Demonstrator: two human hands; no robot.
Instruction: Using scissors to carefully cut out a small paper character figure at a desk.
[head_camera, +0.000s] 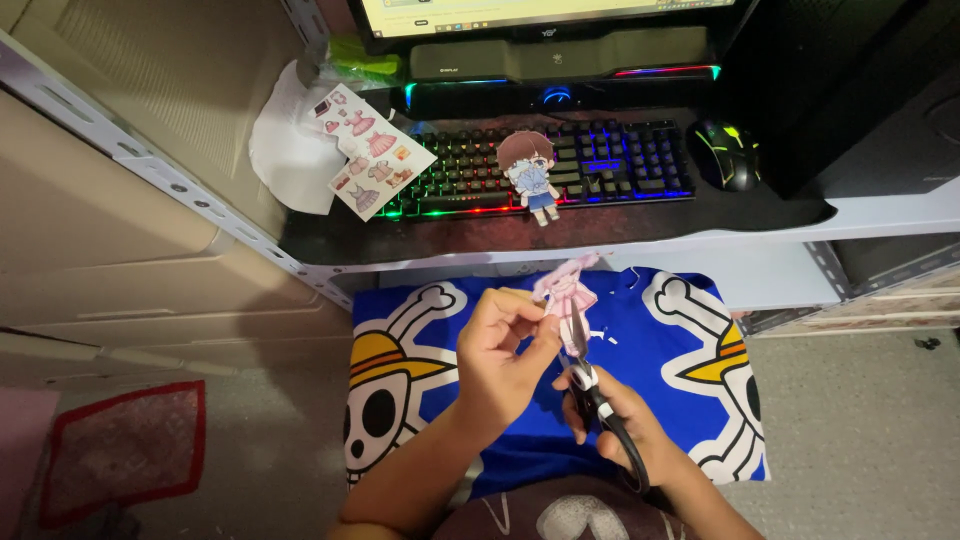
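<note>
Head cam, looking straight down. The left hand (500, 355) pinches a small pink paper cutout (566, 293) of a dress by its lower left edge, fingers clenched on the paper, holding it up over the lap. The right hand (625, 425) is at about 4 o'clock from the left one, its grip wrapped round the black handles of a pair of scissors (583, 345), with the thin metal blades pointing up toward 12 o'clock and meeting the cutout's bottom edge. The two hands are just about touching.

Under them is a blue cloth (640, 340) with white skull and crossbones prints wearing yellow hats, soft and a bit wrinkled, with a few tiny white paper scraps (603, 335) lying on it just right of the blades. There's open cloth on both sides of the hands.

At 12 o'clock the desk (620, 235) edge runs across, pale and straight, fairly close above the cutout. On it sits a black keyboard (600, 160) with rainbow backlit keys, and a paper doll (530, 175) with brown hair and a light blue outfit lies flat across the keys. At 11 o'clock there's a glossy sticker sheet (368, 150) of little dresses, tilted, resting on a white round paper (285, 150). At 1 o'clock there's a black mouse (727, 152) with green glow.

The left side is hemmed in by a beige cabinet (120, 230), and a red mat (125, 450) lies on the grey floor at 8 o'clock.
</note>
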